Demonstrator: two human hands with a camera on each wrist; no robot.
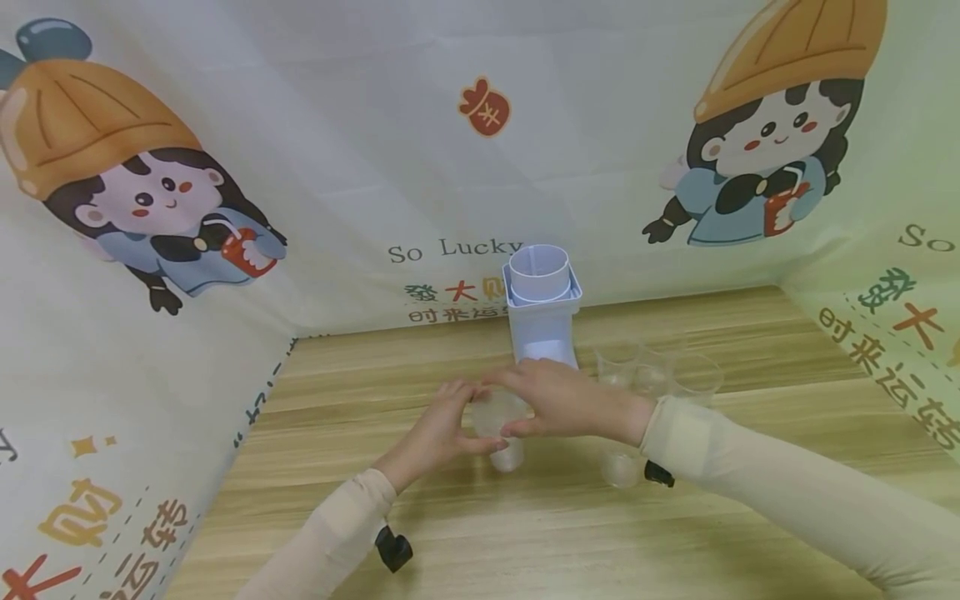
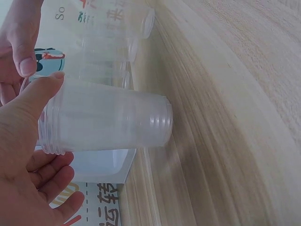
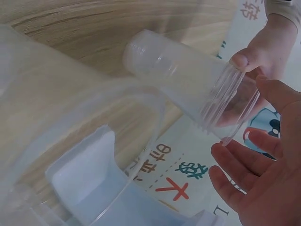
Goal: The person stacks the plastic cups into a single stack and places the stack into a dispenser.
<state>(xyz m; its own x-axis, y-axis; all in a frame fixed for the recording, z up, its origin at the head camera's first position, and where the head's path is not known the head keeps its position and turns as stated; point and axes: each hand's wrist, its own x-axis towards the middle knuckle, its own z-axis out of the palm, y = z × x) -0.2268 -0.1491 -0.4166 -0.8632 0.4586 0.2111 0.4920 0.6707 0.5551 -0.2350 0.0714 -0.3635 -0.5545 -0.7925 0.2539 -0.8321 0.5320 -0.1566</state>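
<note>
A stack of nested clear plastic cups [image 1: 507, 457] stands upright on the table between both hands, its several rims bunched at the top. My left hand [image 1: 438, 429] grips the stack near the rims, thumb on the near side and fingers round the far side, as the left wrist view shows. From the right, my right hand [image 1: 566, 402] holds the topmost cup's rim between thumb and fingertips. In the right wrist view, that upper cup's rim [image 3: 241, 123] sits a little apart from the rims below it.
Behind the hands stands a pale blue plastic holder [image 1: 543, 333] with a round tube on its square top. Several clear cups [image 1: 697, 379] stand to its right, partly behind the right forearm; another clear cup [image 1: 621, 468] is nearer. A printed cloth [image 1: 360, 167] walls the wooden table [image 1: 480, 542].
</note>
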